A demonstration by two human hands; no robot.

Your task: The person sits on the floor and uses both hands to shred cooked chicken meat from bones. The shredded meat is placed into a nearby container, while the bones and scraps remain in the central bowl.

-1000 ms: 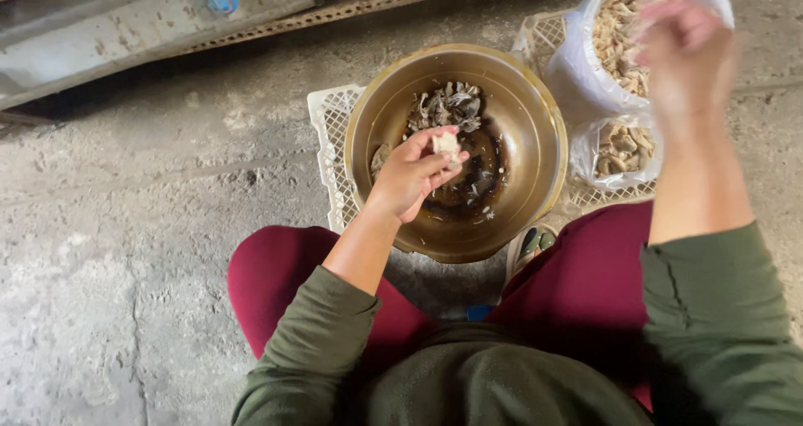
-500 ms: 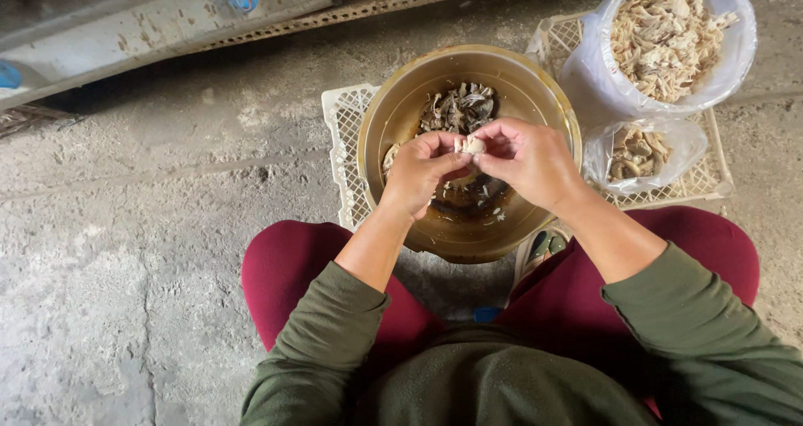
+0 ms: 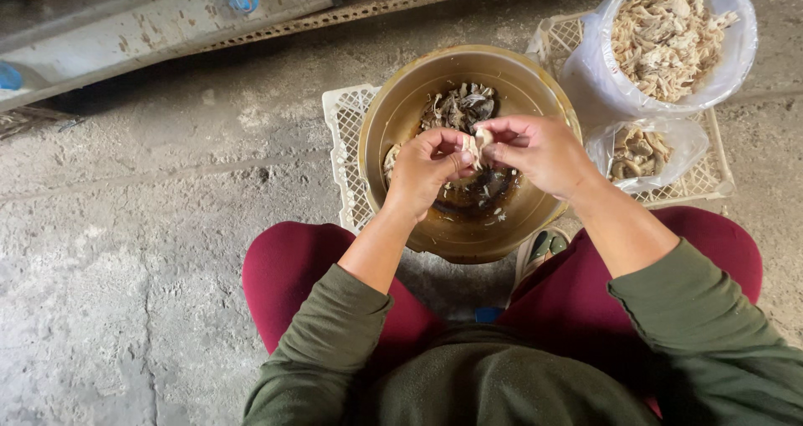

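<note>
Over the brass bowl (image 3: 393, 125), both hands pinch one pale piece (image 3: 477, 144); left hand (image 3: 427, 171) grips its left side, right hand (image 3: 539, 151) its right; it lies crosswise between the fingertips, equally near each

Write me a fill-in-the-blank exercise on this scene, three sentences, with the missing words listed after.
1. The left hand and the right hand together pinch a small pale piece above the round ____ bowl.
2. The large bag of pale shreds is made of clear ____.
3. The bowl rests on a white lattice ____.

Missing words: metal; plastic; crate
</note>
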